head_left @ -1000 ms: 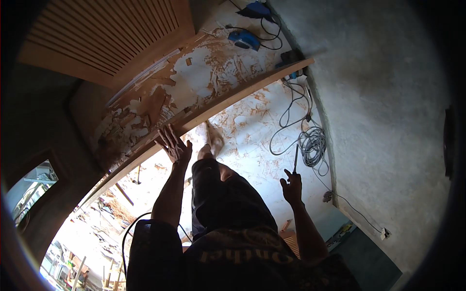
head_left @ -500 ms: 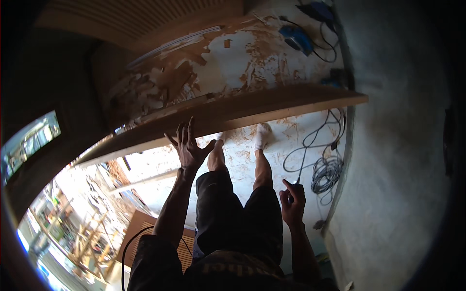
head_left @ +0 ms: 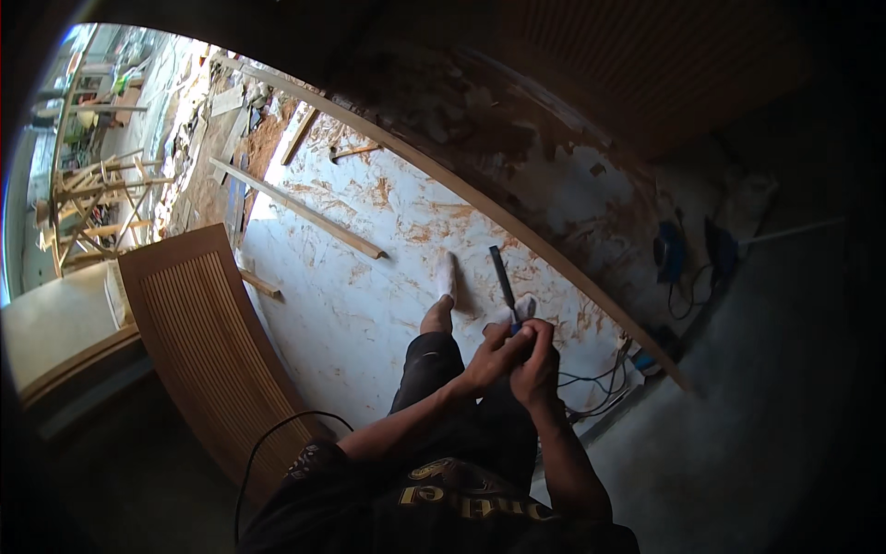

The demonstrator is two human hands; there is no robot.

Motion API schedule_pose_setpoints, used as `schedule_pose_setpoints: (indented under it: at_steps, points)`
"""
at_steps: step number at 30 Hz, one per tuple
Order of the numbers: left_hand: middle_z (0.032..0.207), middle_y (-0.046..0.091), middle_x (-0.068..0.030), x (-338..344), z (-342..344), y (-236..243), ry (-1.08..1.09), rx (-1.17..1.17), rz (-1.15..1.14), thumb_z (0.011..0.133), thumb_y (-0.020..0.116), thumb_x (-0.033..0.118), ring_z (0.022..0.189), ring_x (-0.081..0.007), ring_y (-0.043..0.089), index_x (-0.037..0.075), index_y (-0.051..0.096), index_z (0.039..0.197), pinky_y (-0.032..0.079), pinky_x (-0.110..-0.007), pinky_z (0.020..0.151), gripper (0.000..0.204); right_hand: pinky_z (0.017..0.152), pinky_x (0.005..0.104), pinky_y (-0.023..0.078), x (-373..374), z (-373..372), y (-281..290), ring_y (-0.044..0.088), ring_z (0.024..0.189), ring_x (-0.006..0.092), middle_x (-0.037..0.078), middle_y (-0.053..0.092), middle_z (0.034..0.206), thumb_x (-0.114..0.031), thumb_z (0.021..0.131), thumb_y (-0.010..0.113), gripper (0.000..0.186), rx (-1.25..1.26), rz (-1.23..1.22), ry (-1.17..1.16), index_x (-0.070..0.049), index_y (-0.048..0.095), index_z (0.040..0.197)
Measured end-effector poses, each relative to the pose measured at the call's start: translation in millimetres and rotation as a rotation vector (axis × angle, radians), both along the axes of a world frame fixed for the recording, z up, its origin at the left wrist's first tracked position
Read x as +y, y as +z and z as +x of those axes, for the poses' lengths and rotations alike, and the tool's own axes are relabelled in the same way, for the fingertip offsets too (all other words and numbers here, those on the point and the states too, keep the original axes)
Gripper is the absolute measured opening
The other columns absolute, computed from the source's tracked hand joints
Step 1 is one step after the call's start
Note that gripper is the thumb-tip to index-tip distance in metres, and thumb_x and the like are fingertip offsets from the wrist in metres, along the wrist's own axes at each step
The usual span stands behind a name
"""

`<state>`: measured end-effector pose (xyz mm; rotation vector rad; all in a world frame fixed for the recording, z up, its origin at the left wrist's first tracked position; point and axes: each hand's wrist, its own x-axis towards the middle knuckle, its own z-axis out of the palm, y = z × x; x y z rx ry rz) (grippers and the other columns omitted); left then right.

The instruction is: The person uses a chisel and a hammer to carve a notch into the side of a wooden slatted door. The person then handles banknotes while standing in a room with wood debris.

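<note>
Left hand [head_left: 487, 362] and right hand [head_left: 535, 367] meet, both clenched around a dark tool [head_left: 502, 277], probably a chisel, blade aimed far, steadying it.

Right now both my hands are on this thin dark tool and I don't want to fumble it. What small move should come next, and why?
Probably settle the hold before anything else. The left hand and right hand meet at the bottom end of the dark tool, which points up and away over your feet. I would keep one hand firmly round it and only then free the other.
</note>
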<state>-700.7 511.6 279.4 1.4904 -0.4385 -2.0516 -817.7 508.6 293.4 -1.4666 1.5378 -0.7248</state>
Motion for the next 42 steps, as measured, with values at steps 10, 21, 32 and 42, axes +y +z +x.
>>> schedule_pose_setpoints:
  at_steps: [10,21,32,42]
  points:
    - [0.101,0.066,-0.009,36,220,-34,0.889,0.135,0.182,0.106,0.052,0.031,0.082,-0.0202,0.065,0.008,0.051,0.127,0.056,-0.035,0.071,0.031,0.097,0.048,0.048,-43,199,1,0.058,0.115,0.0431,0.026,0.06,0.122,-0.018,0.087,0.07,0.053,0.021,0.178,0.728,0.001,0.045,0.131]
    - [0.061,0.042,0.0002,193,410,-144,1.416,-0.346,0.667,0.1,0.054,0.033,0.043,-0.0121,0.041,0.011,0.049,0.096,0.036,-0.029,0.036,0.023,0.095,0.0469,0.05,-198,388,-208,0.065,0.107,0.0402,0.022,0.068,0.111,-0.032,0.084,0.071,0.049,0.367,0.488,0.911,-0.003,0.059,0.121]
    - [0.061,0.043,-0.001,103,296,-217,1.468,-0.206,1.182,0.102,0.055,0.028,0.041,-0.0134,0.042,0.012,0.047,0.091,0.033,-0.03,0.035,0.022,0.105,0.0516,0.046,-372,613,-612,0.054,0.121,0.046,0.029,0.055,0.13,-0.021,0.083,0.064,0.059,0.886,0.141,1.041,0.001,0.047,0.135]
    - [0.058,0.045,0.0002,-62,344,-259,1.441,-0.095,1.075,0.1,0.062,0.026,0.038,-0.01,0.042,0.01,0.049,0.091,0.033,-0.027,0.034,0.023,0.095,0.054,0.05,-416,704,-691,0.059,0.112,0.0444,0.025,0.058,0.118,-0.014,0.089,0.057,0.034,0.937,0.062,1.18,0.0,0.048,0.119]
